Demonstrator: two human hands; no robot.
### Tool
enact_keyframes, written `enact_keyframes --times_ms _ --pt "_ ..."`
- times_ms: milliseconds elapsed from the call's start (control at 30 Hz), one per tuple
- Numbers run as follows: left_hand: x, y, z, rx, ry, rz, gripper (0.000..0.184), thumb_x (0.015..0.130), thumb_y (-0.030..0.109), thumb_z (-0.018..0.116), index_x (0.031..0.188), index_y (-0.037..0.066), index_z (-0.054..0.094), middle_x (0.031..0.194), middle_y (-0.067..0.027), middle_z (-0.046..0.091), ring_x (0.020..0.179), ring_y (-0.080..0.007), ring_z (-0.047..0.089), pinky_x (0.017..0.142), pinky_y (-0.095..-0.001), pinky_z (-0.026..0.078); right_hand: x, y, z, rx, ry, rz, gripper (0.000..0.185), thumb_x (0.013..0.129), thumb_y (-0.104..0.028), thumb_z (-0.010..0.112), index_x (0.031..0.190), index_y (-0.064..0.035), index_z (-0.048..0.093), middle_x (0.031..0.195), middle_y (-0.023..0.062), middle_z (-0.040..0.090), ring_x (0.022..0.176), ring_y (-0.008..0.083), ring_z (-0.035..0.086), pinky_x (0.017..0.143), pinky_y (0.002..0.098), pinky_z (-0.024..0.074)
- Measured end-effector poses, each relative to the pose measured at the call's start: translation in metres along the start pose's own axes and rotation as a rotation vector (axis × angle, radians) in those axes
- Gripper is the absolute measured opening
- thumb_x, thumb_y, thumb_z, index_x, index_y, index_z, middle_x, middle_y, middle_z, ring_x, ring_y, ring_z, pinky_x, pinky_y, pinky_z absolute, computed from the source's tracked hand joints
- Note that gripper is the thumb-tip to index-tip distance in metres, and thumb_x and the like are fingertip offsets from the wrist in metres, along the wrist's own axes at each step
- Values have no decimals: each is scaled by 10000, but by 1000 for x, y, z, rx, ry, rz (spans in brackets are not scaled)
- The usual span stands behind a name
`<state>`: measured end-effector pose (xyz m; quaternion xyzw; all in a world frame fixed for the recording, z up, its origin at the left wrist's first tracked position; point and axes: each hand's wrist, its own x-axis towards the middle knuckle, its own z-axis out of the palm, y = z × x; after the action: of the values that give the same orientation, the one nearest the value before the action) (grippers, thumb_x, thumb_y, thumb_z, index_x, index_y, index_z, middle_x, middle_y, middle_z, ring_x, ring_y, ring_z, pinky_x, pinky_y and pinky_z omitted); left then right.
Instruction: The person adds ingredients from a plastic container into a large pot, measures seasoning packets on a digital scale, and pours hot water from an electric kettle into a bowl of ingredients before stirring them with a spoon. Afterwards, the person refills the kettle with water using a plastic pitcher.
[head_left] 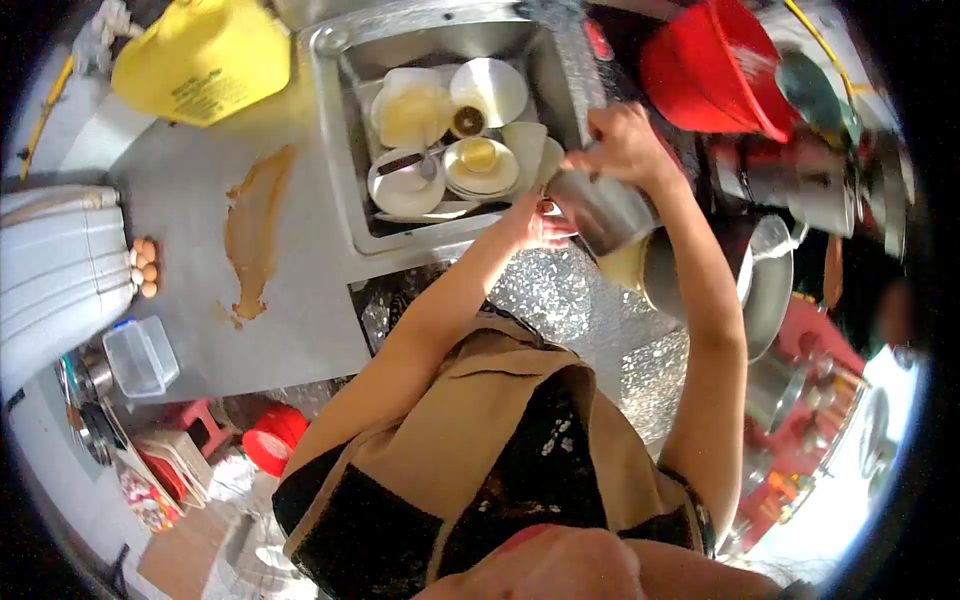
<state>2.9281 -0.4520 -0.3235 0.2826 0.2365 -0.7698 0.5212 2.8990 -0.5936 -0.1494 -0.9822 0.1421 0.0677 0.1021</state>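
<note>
My right hand is closed on a metal cup that lies tilted at the right rim of the sink. Just below the sink's right corner, my left hand is beside the cup's mouth, its fingers apart and holding nothing that shows. White bowls and small plates fill the sink basin, some with yellow residue. A dark-handled utensil rests across one plate. The inside of the cup is hidden.
A yellow bag lies at the upper left, above a brown spill on the metal counter. Eggs and a clear container are further left. A red bucket and pots stand on the right.
</note>
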Motion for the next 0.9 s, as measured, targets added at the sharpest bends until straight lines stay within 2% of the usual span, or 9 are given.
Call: enact_keyframes --times_ms 33,100,167,233,367,600,700,800,900 --pt "17 -19 -2 115 -96 -48 519 845 543 420 945 37 477 986 -246 545 1001 -379 516 960 -544 310 -44 7 -12 30 5 48 500 522 -420 780 648 -40 481 690 115 529 701 314 502 743 403 366" --pt "22 -67 25 345 -124 -27 467 840 494 458 953 42 491 891 -200 568 927 -344 543 903 -519 371 -155 6 -14 9 369 58 513 475 -422 788 628 -58 461 648 98 491 699 302 483 724 405 362" --pt "42 -129 52 507 -113 -87 364 813 375 515 972 48 514 892 -160 580 803 -299 579 769 -473 470 -272 -3 -9 -33 497 209 508 477 -416 792 607 -89 427 639 71 445 692 284 456 744 416 357" --pt "40 -200 89 794 -89 -15 308 824 318 502 975 51 526 826 -119 590 797 -249 609 704 -399 477 -387 -11 19 -105 704 342 494 470 -392 805 611 -101 433 645 54 452 695 274 462 759 422 353" --pt "97 -370 112 1210 -352 19 133 802 218 558 832 89 569 638 -15 542 533 -122 544 466 -252 459 -601 -41 90 -147 879 785 480 504 -396 797 643 -101 445 698 60 472 756 271 487 818 442 356" --pt "141 -637 181 1546 -570 -72 88 817 120 546 757 64 515 686 -15 559 576 -94 546 525 -240 479 -847 -92 165 -186 1009 1326 459 559 -428 778 700 -89 503 873 91 512 910 278 491 923 444 344" --pt "172 -701 212 1530 -635 -93 93 823 91 537 743 77 492 715 -18 562 601 -86 543 544 -225 476 -898 -80 169 -281 1052 1573 576 571 -493 756 907 -74 550 1093 142 487 1075 319 437 948 456 325" --pt "224 -835 225 1628 -745 -45 133 825 93 545 712 88 474 681 21 512 586 -62 495 542 -215 460 -1018 -46 223 -332 1140 1822 874 579 -570 726 1222 -69 409 1295 194 340 1201 374 326 987 498 277" --pt "256 -954 246 1644 -784 -19 179 827 107 566 687 100 455 663 37 484 581 -42 458 527 -207 441 -1118 -13 252 -290 1251 1960 953 560 -492 775 1294 -65 341 1309 205 336 1204 358 340 1003 459 280"
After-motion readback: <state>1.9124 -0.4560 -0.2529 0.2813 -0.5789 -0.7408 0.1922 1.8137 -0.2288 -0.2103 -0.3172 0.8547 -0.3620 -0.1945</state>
